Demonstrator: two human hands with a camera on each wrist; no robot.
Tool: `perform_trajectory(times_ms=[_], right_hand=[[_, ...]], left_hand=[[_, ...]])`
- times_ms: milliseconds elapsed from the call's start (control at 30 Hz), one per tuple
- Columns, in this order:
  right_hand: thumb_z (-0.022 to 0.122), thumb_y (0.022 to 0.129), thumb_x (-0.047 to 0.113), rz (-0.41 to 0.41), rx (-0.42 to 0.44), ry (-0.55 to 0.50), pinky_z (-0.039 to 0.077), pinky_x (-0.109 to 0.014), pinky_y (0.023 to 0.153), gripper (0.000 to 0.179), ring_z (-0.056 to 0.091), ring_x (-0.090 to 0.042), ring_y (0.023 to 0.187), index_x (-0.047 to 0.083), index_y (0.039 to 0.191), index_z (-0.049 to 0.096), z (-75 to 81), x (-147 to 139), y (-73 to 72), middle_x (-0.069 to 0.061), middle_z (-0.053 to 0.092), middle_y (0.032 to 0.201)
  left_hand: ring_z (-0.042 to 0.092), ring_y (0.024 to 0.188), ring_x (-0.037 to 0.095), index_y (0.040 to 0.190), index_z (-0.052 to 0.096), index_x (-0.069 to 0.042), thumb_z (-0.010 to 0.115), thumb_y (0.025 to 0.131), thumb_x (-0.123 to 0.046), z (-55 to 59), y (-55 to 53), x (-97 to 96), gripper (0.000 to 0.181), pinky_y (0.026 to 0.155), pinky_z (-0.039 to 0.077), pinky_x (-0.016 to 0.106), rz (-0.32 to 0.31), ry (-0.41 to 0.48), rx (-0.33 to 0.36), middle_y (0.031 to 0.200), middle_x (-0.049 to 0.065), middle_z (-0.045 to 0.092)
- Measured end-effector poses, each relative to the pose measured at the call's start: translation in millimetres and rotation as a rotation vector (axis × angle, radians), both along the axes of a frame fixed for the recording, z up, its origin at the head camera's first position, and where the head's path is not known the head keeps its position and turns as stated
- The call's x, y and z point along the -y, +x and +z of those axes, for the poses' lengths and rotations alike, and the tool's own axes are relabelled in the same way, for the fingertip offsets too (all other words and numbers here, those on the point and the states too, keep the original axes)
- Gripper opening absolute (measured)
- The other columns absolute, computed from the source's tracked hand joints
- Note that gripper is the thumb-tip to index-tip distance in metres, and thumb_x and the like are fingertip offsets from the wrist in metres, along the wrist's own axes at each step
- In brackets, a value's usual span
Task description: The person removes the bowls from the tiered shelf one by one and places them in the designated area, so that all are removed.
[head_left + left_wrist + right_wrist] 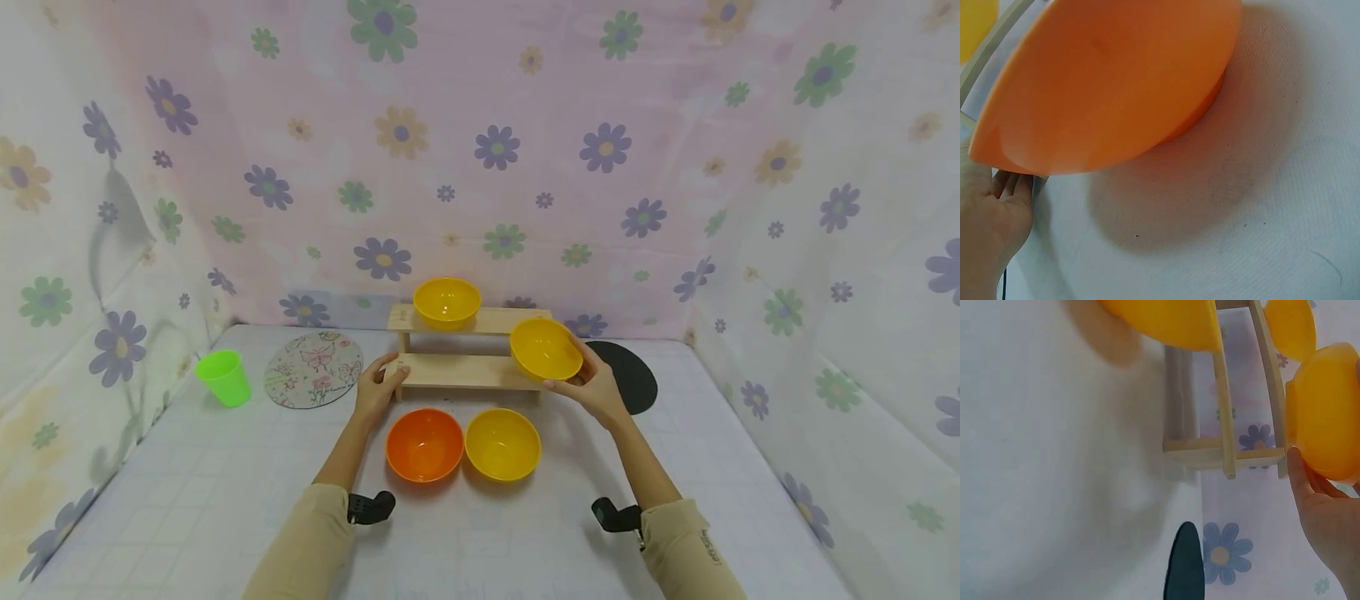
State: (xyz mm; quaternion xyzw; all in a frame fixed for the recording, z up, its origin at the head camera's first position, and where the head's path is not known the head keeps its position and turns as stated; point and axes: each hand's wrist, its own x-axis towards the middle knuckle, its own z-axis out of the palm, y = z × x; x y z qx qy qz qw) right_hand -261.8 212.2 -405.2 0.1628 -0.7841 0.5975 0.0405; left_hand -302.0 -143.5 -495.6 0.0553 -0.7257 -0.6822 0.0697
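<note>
My right hand holds a yellow bowl by its right side, tilted, at the right end of a two-tier wooden rack. In the right wrist view the thumb and fingers lie against this bowl. With thumb on top, my left hand grips the left end of the rack's lower board. A second yellow bowl sits on the upper board's left part. In front of the rack stand an orange bowl and another yellow bowl, side by side. The orange bowl hides the left fingertips in the left wrist view.
A bright green cup stands at the far left. Beside it lies a round patterned mat. A dark round mat is partly behind my right hand. Flower-print cloth hangs at the back and both sides.
</note>
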Motion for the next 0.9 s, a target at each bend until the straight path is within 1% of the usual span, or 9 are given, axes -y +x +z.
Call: perform_trajectory(times_ms=[100,167,267,367,433,467,567,667,900], right_hand=[[0.072,0.080,0.000,0.003,0.003,-0.015,0.043,-0.018,0.091,0.083,0.040,-0.040,0.127,0.002,0.148,0.024,-12.1,-8.2,1.7,-0.022,0.032,0.147],[0.073,0.079,0.001,-0.006,0.007,-0.015,0.042,-0.015,0.089,0.084,0.040,-0.040,0.127,0.002,0.148,0.024,-18.1,-12.3,5.0,-0.022,0.032,0.147],[0.073,0.079,0.001,-0.013,0.010,-0.019,0.041,-0.014,0.090,0.084,0.039,-0.040,0.128,0.001,0.147,0.025,-24.7,-17.5,11.6,-0.022,0.032,0.147],[0.074,0.078,0.002,-0.025,0.006,-0.005,0.042,-0.014,0.088,0.083,0.041,-0.041,0.126,0.001,0.147,0.026,-31.4,-23.1,17.9,-0.023,0.034,0.146],[0.074,0.078,0.002,-0.033,0.001,0.008,0.043,-0.015,0.087,0.083,0.043,-0.042,0.123,-0.001,0.146,0.027,-34.8,-26.3,22.7,-0.024,0.035,0.144],[0.074,0.078,0.002,-0.037,-0.001,0.010,0.043,-0.015,0.087,0.082,0.043,-0.043,0.122,-0.001,0.146,0.027,-36.3,-27.7,25.0,-0.025,0.035,0.144],[0.074,0.077,0.001,-0.044,0.008,0.007,0.044,-0.015,0.086,0.082,0.042,-0.043,0.123,-0.002,0.145,0.028,-40.1,-31.7,31.7,-0.025,0.034,0.144],[0.074,0.077,0.001,-0.040,0.029,-0.001,0.044,-0.017,0.087,0.083,0.040,-0.043,0.125,-0.002,0.146,0.027,-44.7,-34.9,37.3,-0.024,0.033,0.145],[0.074,0.077,0.000,-0.035,0.052,0.016,0.044,-0.017,0.086,0.083,0.041,-0.045,0.124,-0.003,0.145,0.027,-55.9,-41.3,49.9,-0.026,0.033,0.145]], left_hand=[[0.056,0.110,0.031,0.136,0.048,-0.006,0.064,0.090,-0.020,0.3,0.3,0.5,0.051,0.074,0.046,0.015,-0.005,0.006,0.005,0.129,0.026,0.053],[0.056,0.110,0.032,0.136,0.048,-0.005,0.065,0.089,-0.022,0.2,0.8,0.8,0.053,0.077,0.048,0.020,-0.008,0.010,-0.011,0.129,0.027,0.053],[0.060,0.104,0.031,0.132,0.053,-0.006,0.067,0.087,-0.023,-0.4,2.8,1.3,0.050,0.079,0.051,0.027,-0.008,0.040,-0.075,0.122,0.027,0.057],[0.060,0.103,0.030,0.130,0.054,-0.006,0.068,0.085,-0.023,-2.1,2.6,1.7,0.050,0.082,0.051,0.032,-0.009,0.054,-0.091,0.120,0.026,0.059],[0.060,0.103,0.028,0.131,0.054,-0.006,0.067,0.086,-0.021,-2.7,1.3,1.7,0.049,0.079,0.051,0.027,-0.004,0.050,-0.076,0.121,0.026,0.058],[0.058,0.106,0.030,0.134,0.051,-0.005,0.066,0.087,-0.020,-2.5,0.4,1.6,0.051,0.081,0.050,0.027,-0.004,0.036,-0.044,0.125,0.027,0.055],[0.057,0.106,0.028,0.135,0.049,-0.005,0.066,0.088,-0.018,-2.1,-1.9,1.5,0.052,0.075,0.048,0.018,0.003,0.036,-0.007,0.127,0.027,0.054],[0.056,0.104,0.026,0.135,0.050,-0.005,0.066,0.088,-0.017,-1.3,-2.3,1.3,0.051,0.071,0.047,0.014,0.011,0.044,-0.001,0.127,0.026,0.054],[0.056,0.106,0.029,0.135,0.049,-0.005,0.065,0.089,-0.017,-2.0,-0.7,1.1,0.050,0.073,0.047,0.016,0.007,0.023,-0.014,0.128,0.026,0.054]])
